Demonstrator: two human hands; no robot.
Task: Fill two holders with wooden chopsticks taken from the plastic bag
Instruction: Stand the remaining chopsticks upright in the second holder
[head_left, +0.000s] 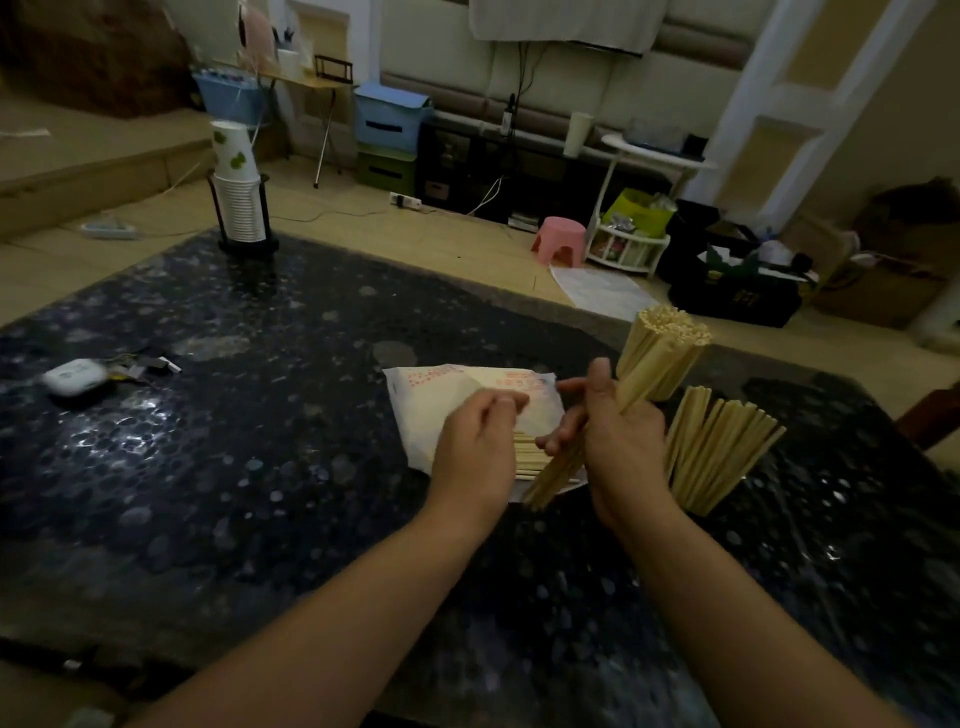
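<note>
Dark table: plastic bag, cup rack, white case.

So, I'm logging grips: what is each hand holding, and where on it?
Right hand grips a bundle of chopsticks around its middle. Left hand pinches the plastic bag near its open end.

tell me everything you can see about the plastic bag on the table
The plastic bag is white and thin-looking, with red print near its far edge. It lies flat on the dark speckled table, crumpled, just left of two standing bundles of chopsticks. Pale wooden chopsticks show at its near end. The left hand lies over the bag at that end. The right hand grips a bundle of chopsticks over the bag's right edge.
</note>
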